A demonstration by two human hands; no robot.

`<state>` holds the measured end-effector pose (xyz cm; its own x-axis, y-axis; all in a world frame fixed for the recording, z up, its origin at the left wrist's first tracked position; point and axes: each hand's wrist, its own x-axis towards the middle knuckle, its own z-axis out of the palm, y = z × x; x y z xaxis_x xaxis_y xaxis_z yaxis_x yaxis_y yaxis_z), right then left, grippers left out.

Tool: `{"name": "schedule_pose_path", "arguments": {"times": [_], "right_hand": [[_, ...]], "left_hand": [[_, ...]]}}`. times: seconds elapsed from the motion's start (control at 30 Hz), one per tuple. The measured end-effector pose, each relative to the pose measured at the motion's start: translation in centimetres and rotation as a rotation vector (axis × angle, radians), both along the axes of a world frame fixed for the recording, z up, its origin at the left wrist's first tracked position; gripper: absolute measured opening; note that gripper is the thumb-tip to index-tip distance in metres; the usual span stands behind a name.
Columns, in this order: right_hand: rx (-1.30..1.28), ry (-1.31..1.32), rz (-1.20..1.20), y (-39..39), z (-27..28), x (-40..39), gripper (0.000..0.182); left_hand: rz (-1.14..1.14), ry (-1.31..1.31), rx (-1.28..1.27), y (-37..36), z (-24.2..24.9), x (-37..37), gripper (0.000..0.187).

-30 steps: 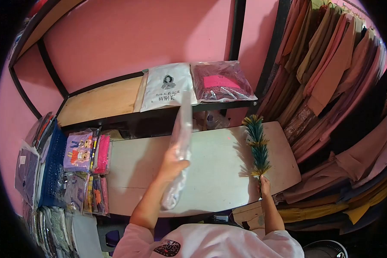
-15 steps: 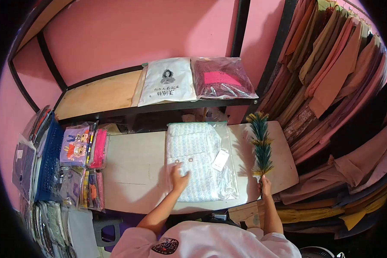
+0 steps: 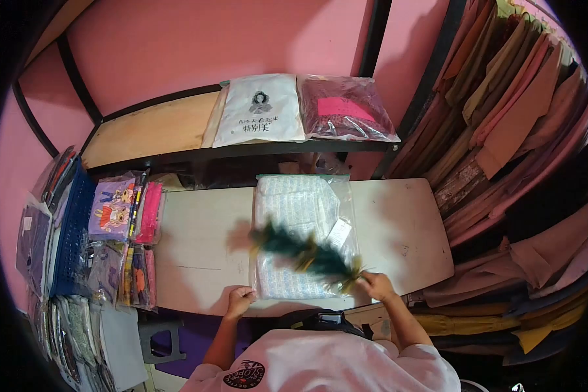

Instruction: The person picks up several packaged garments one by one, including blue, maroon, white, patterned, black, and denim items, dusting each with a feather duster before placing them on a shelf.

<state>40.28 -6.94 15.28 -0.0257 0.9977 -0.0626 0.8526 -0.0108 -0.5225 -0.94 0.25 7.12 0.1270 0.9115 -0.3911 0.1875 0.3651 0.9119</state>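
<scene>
A light blue-and-white woven garment (image 3: 284, 202) lies folded flat inside a clear plastic bag (image 3: 348, 196) on the table, with a white tag (image 3: 339, 232) on its right side. My right hand (image 3: 376, 286) grips the handle end of a feather duster (image 3: 307, 253), dark green with yellow bands. The duster is blurred by motion and stretches leftward across the bag, covering its middle. At the bag's lower left corner, my left hand (image 3: 241, 301) is closed, fingertips pinched on the plastic edge.
White-topped table (image 3: 199, 251) under a wooden shelf (image 3: 157, 130) that carries two packed garments: a white one (image 3: 258, 111) and a maroon one (image 3: 349, 111). Bagged clothes (image 3: 114, 209) and a blue basket (image 3: 72, 228) stand at the left. Clothes (image 3: 503, 111) hang along the right.
My right hand has swung the duster from upright at the right to across the bag. My left hand has dropped from the garment's middle to the bag's lower left corner.
</scene>
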Motion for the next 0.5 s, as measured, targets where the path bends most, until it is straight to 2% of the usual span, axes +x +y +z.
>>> {"name": "schedule_pose_path", "arguments": {"times": [0.1,0.17,0.27,0.37,0.5], "right_hand": [[-0.136,-0.143,0.251,0.3,-0.8,-2.1,0.04],[-0.153,-0.16,0.274,0.3,-1.4,-2.3,0.042],[-0.101,-0.155,0.054,0.3,-2.4,-1.2,0.042],[-0.119,-0.224,-0.35,1.6,-3.1,-0.3,0.037],[-0.047,-0.126,-0.495,4.6,-1.7,-1.2,0.037]], "left_hand": [[-0.05,-0.022,0.033,0.2,-1.2,-0.4,0.013],[-0.078,-0.019,0.022,0.3,-1.2,-0.6,0.013],[-0.085,-0.005,0.014,0.3,-0.6,-0.5,0.013],[-0.07,-0.002,0.015,0.2,-0.3,-0.4,0.014],[-0.087,0.0,-0.02,0.3,0.2,-0.4,0.014]]}}
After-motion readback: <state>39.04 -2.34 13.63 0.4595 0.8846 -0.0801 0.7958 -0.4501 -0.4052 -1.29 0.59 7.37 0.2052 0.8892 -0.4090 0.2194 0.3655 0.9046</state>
